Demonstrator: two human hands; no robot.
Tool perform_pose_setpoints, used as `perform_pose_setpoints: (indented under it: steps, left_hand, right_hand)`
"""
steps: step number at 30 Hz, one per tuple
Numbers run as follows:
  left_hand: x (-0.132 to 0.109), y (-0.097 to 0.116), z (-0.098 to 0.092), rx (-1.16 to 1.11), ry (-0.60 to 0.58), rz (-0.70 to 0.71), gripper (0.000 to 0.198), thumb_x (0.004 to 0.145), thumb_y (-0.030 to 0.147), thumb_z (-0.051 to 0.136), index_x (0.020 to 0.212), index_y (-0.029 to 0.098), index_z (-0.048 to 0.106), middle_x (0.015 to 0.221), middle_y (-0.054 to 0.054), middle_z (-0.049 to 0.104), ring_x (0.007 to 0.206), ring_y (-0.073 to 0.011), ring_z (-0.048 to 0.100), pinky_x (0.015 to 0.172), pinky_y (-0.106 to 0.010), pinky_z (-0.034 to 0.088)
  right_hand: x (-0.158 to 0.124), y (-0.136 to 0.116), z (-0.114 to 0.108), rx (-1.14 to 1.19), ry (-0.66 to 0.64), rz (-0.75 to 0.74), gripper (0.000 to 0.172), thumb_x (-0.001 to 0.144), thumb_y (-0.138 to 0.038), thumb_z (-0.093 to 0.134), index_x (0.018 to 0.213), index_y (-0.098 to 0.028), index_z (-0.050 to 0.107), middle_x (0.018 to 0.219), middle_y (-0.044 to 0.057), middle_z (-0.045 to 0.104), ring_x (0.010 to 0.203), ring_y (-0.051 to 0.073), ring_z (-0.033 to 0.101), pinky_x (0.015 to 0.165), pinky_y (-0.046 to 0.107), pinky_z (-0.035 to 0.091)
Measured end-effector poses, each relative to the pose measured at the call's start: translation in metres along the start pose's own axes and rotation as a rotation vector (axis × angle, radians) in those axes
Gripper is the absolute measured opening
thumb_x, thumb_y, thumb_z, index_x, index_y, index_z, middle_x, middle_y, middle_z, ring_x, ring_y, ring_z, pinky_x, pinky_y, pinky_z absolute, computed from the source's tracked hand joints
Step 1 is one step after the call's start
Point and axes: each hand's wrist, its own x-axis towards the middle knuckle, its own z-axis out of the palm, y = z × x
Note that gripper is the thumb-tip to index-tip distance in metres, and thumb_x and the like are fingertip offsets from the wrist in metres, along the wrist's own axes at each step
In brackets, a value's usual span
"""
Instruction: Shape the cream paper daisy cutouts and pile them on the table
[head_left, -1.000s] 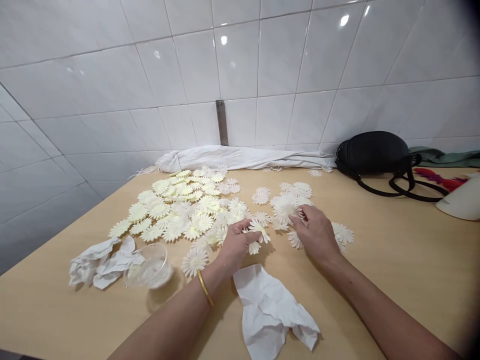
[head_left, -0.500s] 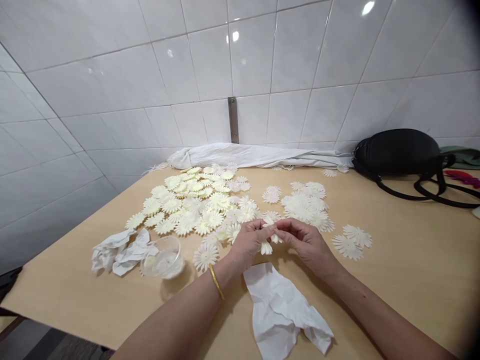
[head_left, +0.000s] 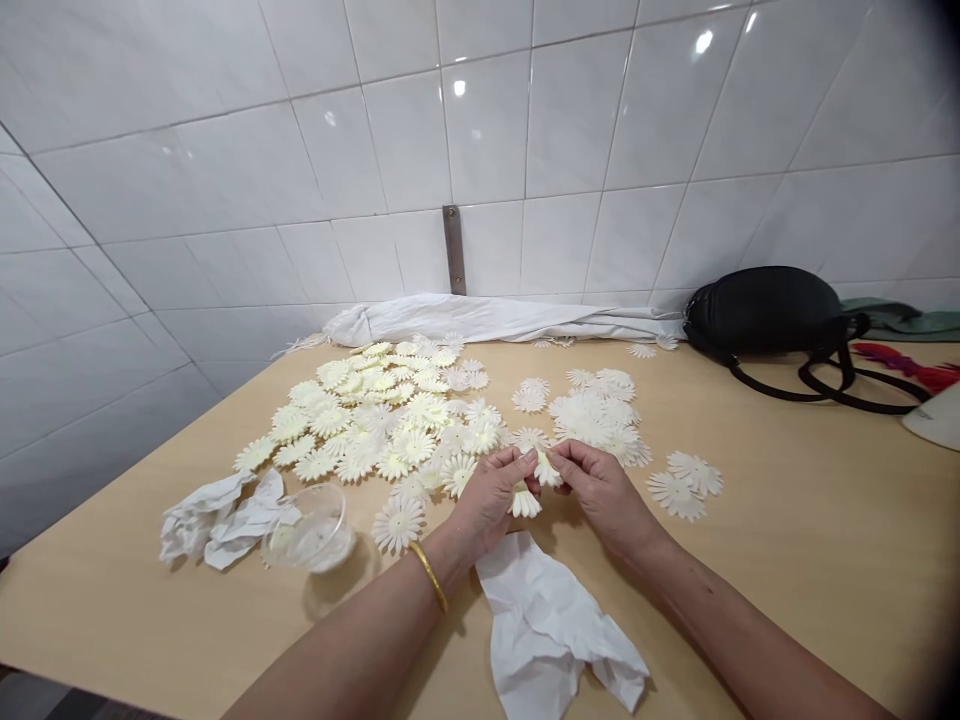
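My left hand [head_left: 491, 495], with a gold bangle at the wrist, is closed on pale daisy-shaped flower cutouts [head_left: 526, 502] whose petals hang below the fingers. Thumb and fingers of my right hand [head_left: 600, 490] pinch the edge of a flower cutout [head_left: 547, 468] in the same bunch. Fingers partly hide how many cutouts are held. Left of the hands spreads a large heap of pale yellow flower cutouts [head_left: 405, 425]. Behind my right hand lies a whiter pile of cutouts [head_left: 596, 415]. A crumpled white paper [head_left: 551, 620] lies just below the hands.
A clear plastic cup [head_left: 311, 530] and crumpled tissue [head_left: 206, 520] sit at the left on the wooden table [head_left: 810, 540]. Two loose cutouts [head_left: 682, 485] lie to the right. Along the tiled wall are a rolled white cloth [head_left: 480, 317] and a black bag [head_left: 765, 310] with straps.
The view has shifted slightly to the right. The two hands are a little further apart, and the petals in them show more plainly, fanned downward.
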Motion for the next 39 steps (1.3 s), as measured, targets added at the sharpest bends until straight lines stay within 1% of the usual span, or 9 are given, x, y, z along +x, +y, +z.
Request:
perform_pose_setpoints:
  steps: [6, 11, 14, 18, 21, 25, 30, 33, 39]
  left_hand:
    - [0.003, -0.004, -0.001, 0.005, -0.029, -0.036, 0.036, 0.061, 0.047, 0.066, 0.061, 0.016, 0.048, 0.053, 0.002, 0.048, 0.047, -0.0085, 0.043, 0.044, -0.021, 0.034]
    - [0.008, -0.005, -0.006, -0.059, 0.034, 0.089, 0.033, 0.058, 0.042, 0.070, 0.061, 0.014, 0.053, 0.053, 0.001, 0.049, 0.048, -0.0074, 0.044, 0.048, -0.021, 0.035]
    - [0.007, -0.003, -0.006, -0.090, 0.026, 0.060, 0.033, 0.055, 0.041, 0.072, 0.064, 0.014, 0.055, 0.056, 0.001, 0.050, 0.051, -0.0082, 0.045, 0.052, -0.022, 0.037]
    - [0.004, 0.000, -0.005, 0.061, -0.012, 0.095, 0.037, 0.064, 0.049, 0.064, 0.056, 0.014, 0.052, 0.054, 0.001, 0.047, 0.054, -0.0091, 0.044, 0.055, -0.023, 0.037]
    - [0.004, 0.001, -0.007, 0.156, 0.041, 0.195, 0.040, 0.067, 0.052, 0.060, 0.054, 0.015, 0.049, 0.053, 0.001, 0.047, 0.057, -0.0094, 0.043, 0.060, -0.023, 0.035]
    - [0.006, -0.001, -0.011, 0.201, 0.096, 0.207, 0.037, 0.061, 0.049, 0.066, 0.060, 0.016, 0.050, 0.053, 0.002, 0.047, 0.055, -0.0090, 0.043, 0.058, -0.022, 0.033]
    - [0.007, -0.009, -0.011, 0.242, -0.036, 0.167, 0.028, 0.060, 0.037, 0.069, 0.061, 0.014, 0.054, 0.054, 0.002, 0.049, 0.051, -0.0078, 0.042, 0.052, -0.022, 0.032]
    - [0.007, -0.010, -0.012, 0.266, -0.034, 0.247, 0.023, 0.064, 0.032, 0.064, 0.057, 0.014, 0.052, 0.053, 0.003, 0.045, 0.052, -0.0073, 0.040, 0.053, -0.021, 0.031]
    - [0.008, -0.011, -0.012, 0.317, -0.041, 0.296, 0.028, 0.061, 0.031, 0.066, 0.053, 0.015, 0.045, 0.050, 0.005, 0.041, 0.051, -0.0065, 0.035, 0.052, -0.021, 0.027]
  right_hand:
    - [0.002, -0.002, -0.004, -0.034, 0.066, 0.032, 0.031, 0.079, -0.046, 0.048, 0.064, -0.018, 0.046, 0.058, -0.003, 0.042, 0.053, 0.009, 0.037, 0.051, 0.023, 0.034]
    - [-0.003, -0.008, -0.008, -0.101, -0.023, -0.100, 0.029, 0.075, -0.045, 0.054, 0.089, -0.020, 0.052, 0.079, 0.002, 0.051, 0.071, 0.014, 0.049, 0.065, 0.026, 0.042]
    - [-0.005, -0.008, -0.007, -0.134, -0.096, -0.162, 0.036, 0.069, -0.038, 0.064, 0.099, -0.022, 0.053, 0.092, 0.003, 0.054, 0.083, 0.016, 0.051, 0.074, 0.027, 0.042]
    - [-0.004, -0.005, -0.006, -0.118, -0.106, -0.131, 0.020, 0.078, -0.038, 0.053, 0.083, -0.019, 0.056, 0.072, 0.000, 0.053, 0.066, 0.012, 0.048, 0.061, 0.025, 0.038]
    - [-0.002, -0.002, -0.008, -0.111, 0.005, -0.079, 0.025, 0.079, -0.041, 0.050, 0.071, -0.018, 0.053, 0.057, -0.004, 0.040, 0.052, 0.009, 0.034, 0.048, 0.023, 0.028]
    - [-0.001, -0.002, -0.008, -0.114, 0.031, -0.116, 0.030, 0.078, -0.043, 0.052, 0.063, -0.018, 0.049, 0.056, -0.005, 0.036, 0.053, 0.009, 0.032, 0.050, 0.023, 0.027]
    - [-0.002, -0.004, -0.003, -0.067, 0.001, -0.090, 0.029, 0.076, -0.046, 0.053, 0.069, -0.018, 0.052, 0.058, -0.004, 0.040, 0.055, 0.009, 0.035, 0.052, 0.023, 0.030]
    - [-0.003, -0.001, -0.003, -0.015, -0.023, -0.002, 0.031, 0.068, -0.043, 0.064, 0.083, -0.019, 0.053, 0.060, -0.005, 0.043, 0.055, 0.009, 0.038, 0.050, 0.021, 0.031]
    - [-0.003, 0.002, -0.005, -0.028, -0.108, -0.013, 0.026, 0.069, -0.038, 0.064, 0.077, -0.018, 0.051, 0.061, -0.005, 0.042, 0.054, 0.008, 0.034, 0.049, 0.021, 0.027]
